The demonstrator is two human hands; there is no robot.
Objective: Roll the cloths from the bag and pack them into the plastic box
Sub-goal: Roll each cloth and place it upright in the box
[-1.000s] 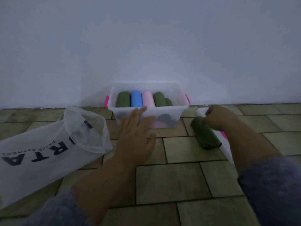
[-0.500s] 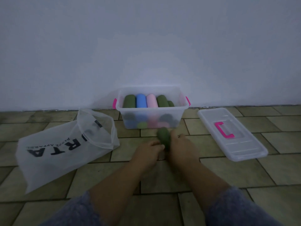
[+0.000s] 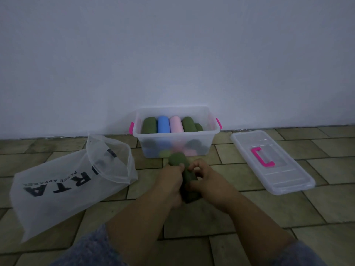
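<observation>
Both the left hand (image 3: 170, 182) and right hand (image 3: 210, 182) clasp a soft, cylindrical green cloth roll (image 3: 177, 159).

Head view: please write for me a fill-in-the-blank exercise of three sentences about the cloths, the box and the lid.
1. The left hand and the right hand together grip a rolled cloth whose colour is ____.
2. The lid lies to the ____ of the plastic box.
3. In the top row of the box, the roll just right of the blue roll is ____.

Missing words: green; right; pink.
</observation>
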